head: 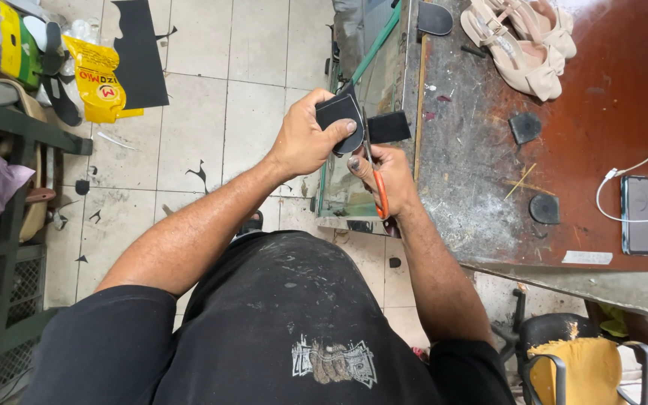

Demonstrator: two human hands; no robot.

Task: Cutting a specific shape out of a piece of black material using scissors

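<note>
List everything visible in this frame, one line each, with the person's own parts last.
black sheet piece: one, black, held in left hand
scissors: one, orange handles, in right hand, cutting the piece
sandals: two, beige, far end of workbench
workbench: one, reddish-brown, on the right
phone: one, dark, bench edge, white cable attached
yellow bag: one, yellow, floor upper left
chair: one, black with yellow seat, lower right
left hand: one
right hand: one
</note>
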